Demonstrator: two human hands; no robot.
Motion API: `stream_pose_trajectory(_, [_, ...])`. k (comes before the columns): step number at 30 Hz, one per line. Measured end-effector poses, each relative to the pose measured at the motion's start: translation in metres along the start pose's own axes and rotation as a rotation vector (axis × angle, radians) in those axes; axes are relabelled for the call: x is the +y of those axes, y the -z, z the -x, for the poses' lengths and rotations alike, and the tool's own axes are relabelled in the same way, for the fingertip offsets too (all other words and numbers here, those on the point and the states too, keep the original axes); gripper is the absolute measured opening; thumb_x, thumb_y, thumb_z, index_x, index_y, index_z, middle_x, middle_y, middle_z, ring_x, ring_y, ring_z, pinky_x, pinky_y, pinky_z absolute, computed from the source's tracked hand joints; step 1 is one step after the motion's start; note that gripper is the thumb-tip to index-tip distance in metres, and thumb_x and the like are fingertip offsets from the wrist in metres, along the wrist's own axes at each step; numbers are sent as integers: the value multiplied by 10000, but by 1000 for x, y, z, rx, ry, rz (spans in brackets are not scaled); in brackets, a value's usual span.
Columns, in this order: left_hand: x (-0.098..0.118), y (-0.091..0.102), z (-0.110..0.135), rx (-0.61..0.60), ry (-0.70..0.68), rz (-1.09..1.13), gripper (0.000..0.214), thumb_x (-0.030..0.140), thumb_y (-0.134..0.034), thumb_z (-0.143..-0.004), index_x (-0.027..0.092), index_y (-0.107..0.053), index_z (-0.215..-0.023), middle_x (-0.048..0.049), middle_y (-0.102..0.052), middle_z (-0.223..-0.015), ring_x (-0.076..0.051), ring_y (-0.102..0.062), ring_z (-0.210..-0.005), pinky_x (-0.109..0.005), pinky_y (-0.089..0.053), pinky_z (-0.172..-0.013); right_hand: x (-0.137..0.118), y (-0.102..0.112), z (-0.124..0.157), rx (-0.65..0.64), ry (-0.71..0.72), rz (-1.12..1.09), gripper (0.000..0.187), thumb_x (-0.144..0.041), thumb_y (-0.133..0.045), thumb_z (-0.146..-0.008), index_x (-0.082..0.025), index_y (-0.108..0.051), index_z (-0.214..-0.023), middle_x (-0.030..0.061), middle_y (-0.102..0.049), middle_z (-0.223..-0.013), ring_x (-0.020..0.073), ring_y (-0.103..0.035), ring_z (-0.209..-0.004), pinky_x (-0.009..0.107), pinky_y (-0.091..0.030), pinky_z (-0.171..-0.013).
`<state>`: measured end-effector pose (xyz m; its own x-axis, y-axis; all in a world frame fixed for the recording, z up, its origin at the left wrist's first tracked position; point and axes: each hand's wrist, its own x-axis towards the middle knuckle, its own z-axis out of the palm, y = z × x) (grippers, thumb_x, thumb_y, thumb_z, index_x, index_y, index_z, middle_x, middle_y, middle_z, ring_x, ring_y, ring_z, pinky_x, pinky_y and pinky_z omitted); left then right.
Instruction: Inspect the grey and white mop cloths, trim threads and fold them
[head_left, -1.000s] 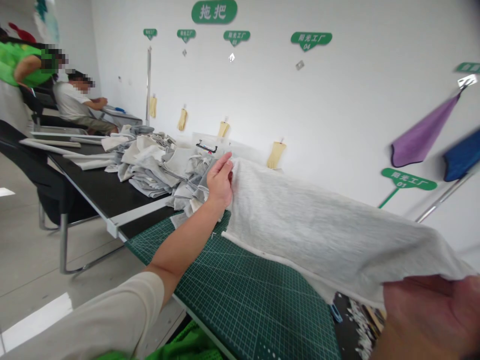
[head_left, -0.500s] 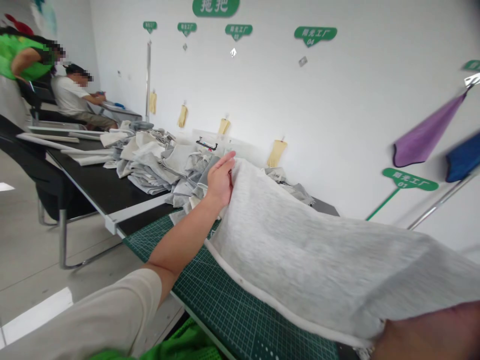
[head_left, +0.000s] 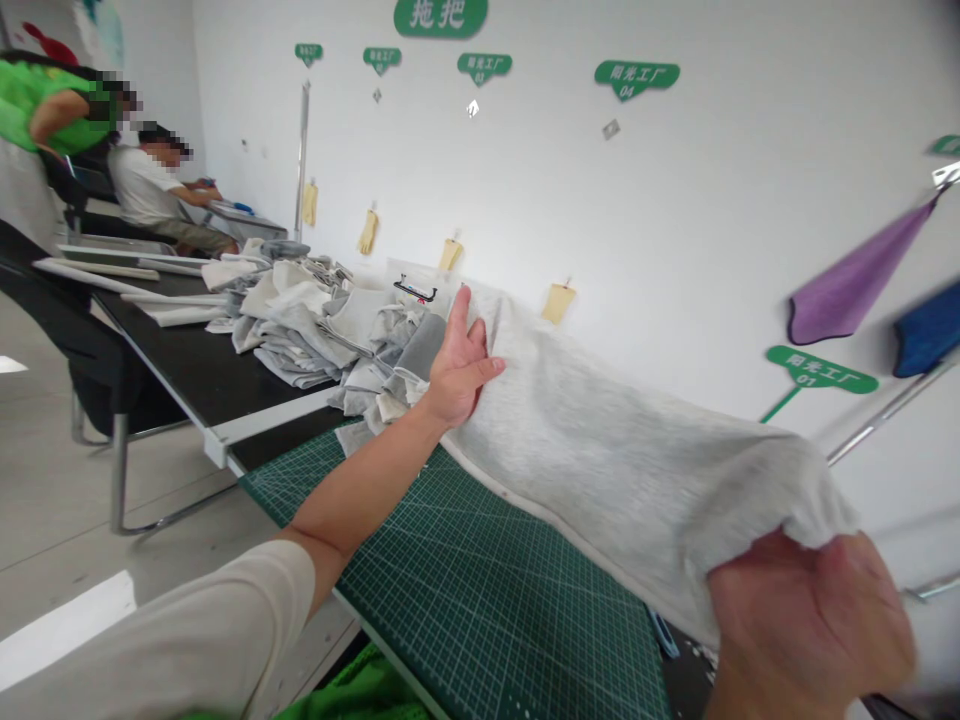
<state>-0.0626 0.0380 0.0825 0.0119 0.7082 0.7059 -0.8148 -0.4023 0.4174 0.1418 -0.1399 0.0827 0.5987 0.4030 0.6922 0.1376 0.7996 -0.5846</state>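
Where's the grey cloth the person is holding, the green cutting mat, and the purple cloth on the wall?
grey cloth (head_left: 622,480): head view, middle of the fabric.
green cutting mat (head_left: 480,610): head view, bare grid surface.
purple cloth (head_left: 851,285): head view, its hanging middle.

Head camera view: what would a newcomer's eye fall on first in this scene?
First comes the large grey cloth, stretched across the foreground between the left hand and the right hand. Beneath it lies a green cutting mat. Beyond the left hand, a heap of grey fabric sits on a black table.
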Motion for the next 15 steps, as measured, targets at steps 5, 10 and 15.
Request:
stream_pose_trajectory(5, [3,-2,-2,24,-20,-7,984,219,-806,-584,344,-273,-1402,-59,-521,-1228,-242,-403,-1294,-369,-386,-1022,1,-8,4,-54,36,7,274,-286,-446,-788,-215,-653,-952,90,-586,-997,285,-549,-1018,555,-441,-885])
stream_pose_trajectory(10, [9,2,-5,-15,-54,-3,965,184,-783,-588,380,-283,-1389,-40,-511,-1300,-237,-432,-1280,-356,-427,-983,-2,-15,4,-4,120,-18,303,-326,-425,-778,-223,-666,-930,90,-573,-1060,312,-536,-1053,579,-442,-867])
stream_pose_trajectory(15, [21,0,-4,48,-82,11,742,156,-742,-610,332,-472,-1279,-39,-552,-1277,-245,-454,-1264,-333,-458,-953,-13,-21,6,39,184,-53,367,-333,-420,-748,-209,-673,-984,116,-583,-1052,351,-533,-1057,630,-428,-836])
